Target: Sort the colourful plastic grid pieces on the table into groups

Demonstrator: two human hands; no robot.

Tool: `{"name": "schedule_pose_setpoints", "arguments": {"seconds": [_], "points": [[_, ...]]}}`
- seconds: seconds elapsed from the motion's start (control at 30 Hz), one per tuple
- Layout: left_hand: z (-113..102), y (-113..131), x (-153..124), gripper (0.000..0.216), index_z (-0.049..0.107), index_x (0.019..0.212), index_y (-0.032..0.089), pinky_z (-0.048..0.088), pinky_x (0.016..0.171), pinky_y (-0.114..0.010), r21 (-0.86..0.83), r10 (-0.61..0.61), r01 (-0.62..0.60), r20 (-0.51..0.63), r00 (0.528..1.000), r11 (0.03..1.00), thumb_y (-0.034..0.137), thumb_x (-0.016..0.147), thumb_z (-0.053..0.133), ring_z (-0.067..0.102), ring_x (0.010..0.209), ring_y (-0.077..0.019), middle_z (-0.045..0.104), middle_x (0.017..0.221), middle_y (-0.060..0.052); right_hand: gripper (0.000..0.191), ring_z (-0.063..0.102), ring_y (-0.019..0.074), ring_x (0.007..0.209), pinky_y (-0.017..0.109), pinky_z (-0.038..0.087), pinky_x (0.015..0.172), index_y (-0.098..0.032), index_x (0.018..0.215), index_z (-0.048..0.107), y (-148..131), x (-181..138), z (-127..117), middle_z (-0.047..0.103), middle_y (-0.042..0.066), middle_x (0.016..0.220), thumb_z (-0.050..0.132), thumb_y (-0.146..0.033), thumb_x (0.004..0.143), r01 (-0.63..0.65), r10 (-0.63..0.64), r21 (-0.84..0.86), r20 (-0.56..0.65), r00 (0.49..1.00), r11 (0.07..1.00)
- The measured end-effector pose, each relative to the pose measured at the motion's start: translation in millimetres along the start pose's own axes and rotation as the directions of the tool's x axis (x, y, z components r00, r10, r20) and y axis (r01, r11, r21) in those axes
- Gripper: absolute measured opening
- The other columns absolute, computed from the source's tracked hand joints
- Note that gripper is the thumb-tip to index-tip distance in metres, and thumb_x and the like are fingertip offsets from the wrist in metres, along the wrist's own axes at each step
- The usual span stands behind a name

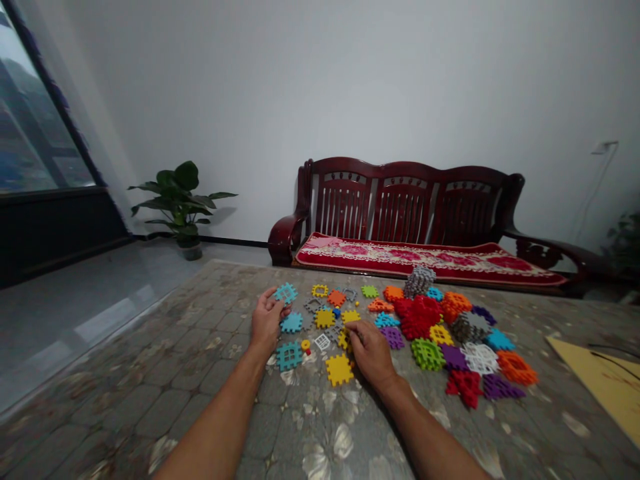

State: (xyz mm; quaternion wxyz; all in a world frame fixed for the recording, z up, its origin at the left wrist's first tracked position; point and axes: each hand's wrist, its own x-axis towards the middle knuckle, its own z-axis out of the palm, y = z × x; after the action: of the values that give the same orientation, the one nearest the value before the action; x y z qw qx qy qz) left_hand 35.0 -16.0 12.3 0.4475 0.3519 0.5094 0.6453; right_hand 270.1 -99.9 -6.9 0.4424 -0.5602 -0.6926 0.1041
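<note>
My left hand (267,320) is closed on the edge of a teal interlocking window tile (287,293) at the left of the spread pieces. Just below it lie a light blue tile (291,323) and a second teal window tile (289,357). The fingers of my right hand (373,350) are curled over a yellow notched piece (343,341), which they partly hide. In front of that hand is a yellow square tile (339,370). Between my hands are another yellow tile (325,319), a white window frame (323,342), grey frames (315,305) and a small yellow-and-red piece (306,346).
On the right, a pile of mixed tiles surrounds a red stack (420,317) and a grey stack (419,282). A yellow board (600,383) lies at the right edge of the patterned tablecloth (330,427). Behind stand a wooden bench (405,207) and a potted plant (183,200).
</note>
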Motion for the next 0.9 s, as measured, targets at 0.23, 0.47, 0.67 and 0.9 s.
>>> {"name": "schedule_pose_setpoints", "arguments": {"seconds": [0.23, 0.47, 0.67, 0.9], "points": [[-7, -7, 9, 0.036, 0.057, 0.107, 0.016, 0.041, 0.047, -0.018, 0.158, 0.074, -0.057, -0.102, 0.992, 0.986, 0.028, 0.074, 0.063, 0.053, 0.048, -0.0083, 0.060, 0.066, 0.005, 0.025, 0.064, 0.0207, 0.092, 0.032, 0.047, 0.086, -0.023, 0.092, 0.072, -1, 1, -1, 0.072, 0.004, 0.093, 0.050, -0.013, 0.085, -0.001, 0.002, -0.020, 0.049, 0.999, 1.000], [-10, -16, 15, 0.035, 0.058, 0.098, 0.016, 0.046, 0.053, -0.023, 0.271, 0.109, -0.087, -0.069, 0.992, 0.959, 0.035, 0.070, 0.066, 0.057, 0.052, -0.0111, 0.065, 0.073, 0.000, 0.027, 0.064, 0.0209, 0.092, 0.032, 0.047, 0.086, -0.023, 0.091, 0.072, 2, 1, 1, 0.072, 0.004, 0.092, 0.049, -0.011, 0.084, 0.005, -0.005, 0.005, 0.044, 0.999, 1.000], [-10, -17, 17, 0.026, 0.061, 0.100, 0.015, 0.052, 0.065, -0.026, 0.498, 0.146, -0.115, -0.025, 0.989, 0.859, 0.023, 0.075, 0.063, 0.069, 0.074, -0.0172, 0.072, 0.088, -0.007, 0.028, 0.064, 0.0208, 0.093, 0.033, 0.048, 0.088, -0.023, 0.091, 0.072, 2, 0, 1, 0.072, 0.004, 0.094, 0.048, -0.011, 0.084, 0.014, -0.014, 0.003, 0.043, 0.999, 1.000], [-5, -15, 9, 0.032, 0.064, 0.114, 0.015, 0.053, 0.085, -0.032, 0.745, 0.191, -0.225, 0.132, 0.973, 0.628, 0.019, 0.082, 0.060, 0.070, 0.092, -0.0205, 0.073, 0.103, -0.010, 0.029, 0.064, 0.0204, 0.094, 0.033, 0.048, 0.089, -0.023, 0.092, 0.072, 2, 0, 1, 0.072, 0.005, 0.095, 0.048, -0.011, 0.084, 0.013, -0.014, 0.011, 0.043, 0.999, 1.000]]}}
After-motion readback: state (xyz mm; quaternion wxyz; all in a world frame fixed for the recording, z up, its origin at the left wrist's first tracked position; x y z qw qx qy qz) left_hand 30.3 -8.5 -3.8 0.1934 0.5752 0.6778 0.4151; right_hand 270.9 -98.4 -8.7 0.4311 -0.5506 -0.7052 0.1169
